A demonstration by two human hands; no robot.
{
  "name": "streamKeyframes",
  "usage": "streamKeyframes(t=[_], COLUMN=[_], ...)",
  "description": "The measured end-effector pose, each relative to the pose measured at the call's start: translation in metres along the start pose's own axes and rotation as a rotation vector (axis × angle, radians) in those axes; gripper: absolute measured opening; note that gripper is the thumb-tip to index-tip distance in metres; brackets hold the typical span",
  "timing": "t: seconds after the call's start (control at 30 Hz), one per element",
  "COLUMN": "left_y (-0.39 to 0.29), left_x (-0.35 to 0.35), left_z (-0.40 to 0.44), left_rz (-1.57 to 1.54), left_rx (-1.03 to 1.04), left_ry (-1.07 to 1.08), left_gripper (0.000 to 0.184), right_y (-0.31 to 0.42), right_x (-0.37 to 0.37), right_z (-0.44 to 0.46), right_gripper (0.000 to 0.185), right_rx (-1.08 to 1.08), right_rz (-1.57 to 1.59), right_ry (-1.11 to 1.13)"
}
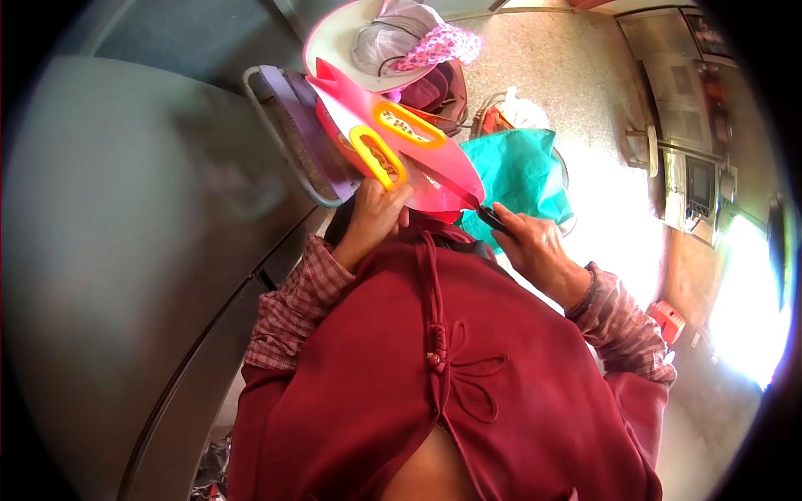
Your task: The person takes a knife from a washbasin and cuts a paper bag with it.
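Observation:
My left hand (pixel 374 215) is closed on one yellow handle of a bright pink bag (pixel 447 163) that has two yellow handles. The bag is held out in front of my waist, its flat side tilted up toward me. My right hand (pixel 535 250) grips the black handle of a knife (pixel 491 219). Its thin dark blade lies against the bag's right side, pointing up and left. Whether the blade has gone through the pink sheet I cannot tell.
A purple seat with a grey metal frame (pixel 292 117) stands left of the bag. Beyond is a white, pink-rimmed round piece (pixel 330 42) with a grey cap (pixel 380 46) and pink patterned cloth (pixel 443 46). A teal bag (pixel 518 171) sits at right, a grey cabinet (pixel 125 209) at left.

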State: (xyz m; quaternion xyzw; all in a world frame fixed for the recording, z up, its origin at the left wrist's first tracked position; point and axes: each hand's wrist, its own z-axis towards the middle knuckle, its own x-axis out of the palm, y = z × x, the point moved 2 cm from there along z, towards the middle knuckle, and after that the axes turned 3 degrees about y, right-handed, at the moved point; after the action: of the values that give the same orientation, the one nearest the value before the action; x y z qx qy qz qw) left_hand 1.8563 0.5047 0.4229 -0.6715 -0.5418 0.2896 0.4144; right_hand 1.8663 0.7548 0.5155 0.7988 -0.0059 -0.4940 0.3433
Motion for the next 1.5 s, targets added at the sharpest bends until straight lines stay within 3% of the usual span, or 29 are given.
streamKeyframes(t=[0.2, 0.33, 0.47, 0.6, 0.7, 0.77, 0.9, 1.0, 1.1, 1.2, 1.3, 1.37, 1.4, 1.43, 1.5], left_y=[-0.001, -0.007, 0.001, 0.002, 0.017, 0.016, 0.019, 0.02, 0.023, 0.027, 0.022, 0.016, 0.028, 0.031, 0.028], left_x=[0.005, 0.004, 0.001, 0.0, -0.005, -0.007, -0.01, -0.01, -0.011, -0.008, -0.006, -0.005, -0.008, -0.012, -0.011], left_z=[0.004, 0.002, 0.005, 0.004, 0.005, 0.002, 0.002, 0.002, 0.001, 0.002, 0.001, -0.001, 0.001, 0.001, -0.002], left_rz=[-0.004, -0.046, -0.055, 0.153, 0.289, 0.382, 0.49, 0.524, 0.502, 0.475, 0.311, 0.026, 0.212, 0.402, 0.419], left_rx=[0.012, -0.018, 0.055, 0.26, 0.331, 0.365, 0.467, 0.527, 0.484, 0.439, 0.388, 0.244, 0.162, 0.089, 0.084], left_ry=[-0.018, 0.005, 0.039, 0.064, 0.068, 0.069, 0.099, 0.127, 0.118, 0.087, 0.096, 0.096, 0.125, 0.168, 0.149], left_gripper=[0.038, 0.033, 0.027, 0.017, 0.008, 0.006, 0.004, 0.019, 0.02, 0.022, 0.025, 0.028, 0.013, 0.025, 0.023], right_y=[-0.002, 0.003, 0.014, 0.004, 0.001, 0.019, 0.021, 0.021, 0.03, 0.031, 0.018, 0.021, 0.024, 0.027, 0.023], right_x=[0.03, 0.007, -0.035, -0.013, -0.019, -0.049, -0.054, -0.038, -0.059, -0.075, -0.046, -0.044, -0.048, -0.053, -0.076], right_z=[0.044, 0.045, 0.054, 0.091, 0.093, 0.093, 0.103, 0.113, 0.101, 0.097, 0.108, 0.11, 0.107, 0.103, 0.093], right_gripper=[0.018, 0.009, 0.01, 0.016, 0.015, 0.016, 0.02, 0.02, 0.021, 0.021, 0.021, 0.022, 0.023, 0.023, 0.023], right_rx=[0.017, -0.004, 0.011, -0.045, -0.057, 0.018, 0.022, 0.044, 0.314, 0.21, 0.107, 0.226, 0.282, 0.336, 0.327], right_rz=[0.032, 0.059, 0.058, -0.104, -0.063, -0.068, -0.06, -0.013, 0.124, 0.03, 0.031, 0.129, 0.166, 0.205, 0.131], right_ry=[0.019, 0.027, 0.14, 0.261, 0.206, 0.327, 0.392, 0.436, 0.497, 0.494, 0.415, 0.507, 0.505, 0.505, 0.519])
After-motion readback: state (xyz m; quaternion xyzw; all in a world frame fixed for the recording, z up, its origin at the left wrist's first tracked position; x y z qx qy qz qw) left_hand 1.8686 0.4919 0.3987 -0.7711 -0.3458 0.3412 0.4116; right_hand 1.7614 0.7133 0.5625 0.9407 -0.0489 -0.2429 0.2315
